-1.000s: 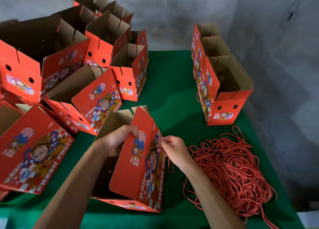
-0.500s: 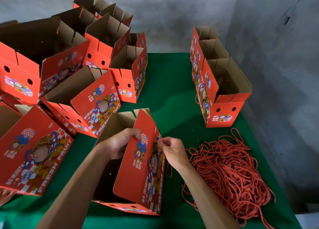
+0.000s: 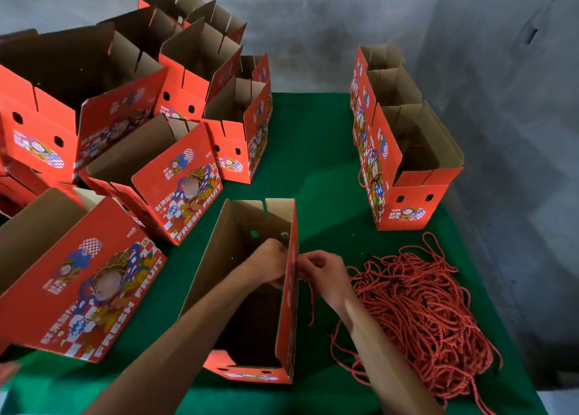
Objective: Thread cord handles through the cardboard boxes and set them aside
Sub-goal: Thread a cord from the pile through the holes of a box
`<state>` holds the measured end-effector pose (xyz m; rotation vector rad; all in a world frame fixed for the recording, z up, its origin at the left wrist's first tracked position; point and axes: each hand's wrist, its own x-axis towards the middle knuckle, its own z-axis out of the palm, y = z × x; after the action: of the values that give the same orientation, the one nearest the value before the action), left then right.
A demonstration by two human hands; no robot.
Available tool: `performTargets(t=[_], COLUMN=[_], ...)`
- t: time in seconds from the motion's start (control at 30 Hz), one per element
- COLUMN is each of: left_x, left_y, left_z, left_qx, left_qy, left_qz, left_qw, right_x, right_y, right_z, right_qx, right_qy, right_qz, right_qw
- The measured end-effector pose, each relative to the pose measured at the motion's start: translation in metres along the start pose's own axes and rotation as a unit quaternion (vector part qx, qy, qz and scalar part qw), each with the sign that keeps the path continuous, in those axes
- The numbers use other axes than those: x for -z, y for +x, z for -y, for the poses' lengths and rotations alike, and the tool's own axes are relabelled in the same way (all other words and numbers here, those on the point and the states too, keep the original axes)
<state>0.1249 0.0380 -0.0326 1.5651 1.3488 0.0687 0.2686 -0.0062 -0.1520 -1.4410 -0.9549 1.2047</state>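
An open red cardboard box (image 3: 219,277) stands upright in front of me on the green table (image 3: 316,164). My left hand (image 3: 271,262) reaches inside it, fingers curled against the right wall. My right hand (image 3: 322,272) is outside that same wall and pinches a red cord (image 3: 311,305) that hangs down from it. What the left fingers hold is hidden by the wall.
A loose heap of red cords (image 3: 419,314) lies at the right. Three boxes (image 3: 404,151) stand in a row at the back right, the nearest with a cord loop. Several open boxes (image 3: 131,126) crowd the left side. A grey wall (image 3: 313,23) stands behind.
The box has swung from leaning to upright, so its inside now faces me. My left hand went from gripping the top edge to reaching inside. My right hand stays at the wall with the cord.
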Motion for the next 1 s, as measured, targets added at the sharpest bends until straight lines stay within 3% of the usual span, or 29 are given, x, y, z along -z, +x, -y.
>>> performTargets(t=[0.17, 0.27, 0.33, 0.4, 0.47, 0.57, 0.63, 0.77, 0.9, 1.0], left_x=[-0.007, 0.002, 0.006, 0.009, 0.01, 0.008, 0.001, -0.012, -0.014, -0.012], left_y=[0.012, 0.01, 0.009, 0.004, -0.006, -0.027, -0.041, -0.055, -0.061, -0.061], left_z=[0.003, 0.008, 0.01, 0.012, 0.012, 0.009, 0.006, 0.013, 0.031, 0.04], left_qx=[0.009, 0.035, 0.041, 0.056, 0.061, 0.039, 0.023, 0.019, 0.06, 0.085], left_qy=[0.093, 0.026, -0.023, -0.076, -0.113, -0.125, -0.095, -0.047, -0.06, -0.084], left_qz=[-0.036, -0.021, -0.033, -0.028, 0.004, 0.057, 0.088, 0.107, 0.121, 0.111], left_qw=[0.995, 0.999, 0.998, 0.995, 0.992, 0.99, 0.991, 0.993, 0.989, 0.987], right_x=[0.017, 0.034, 0.046, 0.055, 0.063, 0.076, 0.075, 0.062, 0.059, 0.054], right_y=[-0.013, -0.023, -0.029, -0.033, -0.033, -0.032, -0.033, -0.025, -0.03, -0.035], right_z=[-0.008, -0.029, -0.04, -0.043, -0.048, -0.057, -0.062, -0.064, -0.064, -0.064], right_qx=[-0.012, -0.02, -0.042, -0.11, -0.238, -0.338, -0.314, -0.228, -0.236, -0.243], right_qy=[0.004, -0.12, -0.209, -0.136, -0.046, -0.14, -0.234, -0.319, -0.417, -0.426], right_qz=[0.035, 0.079, 0.058, 0.039, 0.05, 0.11, 0.121, 0.062, 0.033, 0.026], right_qw=[0.999, 0.989, 0.975, 0.984, 0.969, 0.924, 0.912, 0.918, 0.877, 0.871])
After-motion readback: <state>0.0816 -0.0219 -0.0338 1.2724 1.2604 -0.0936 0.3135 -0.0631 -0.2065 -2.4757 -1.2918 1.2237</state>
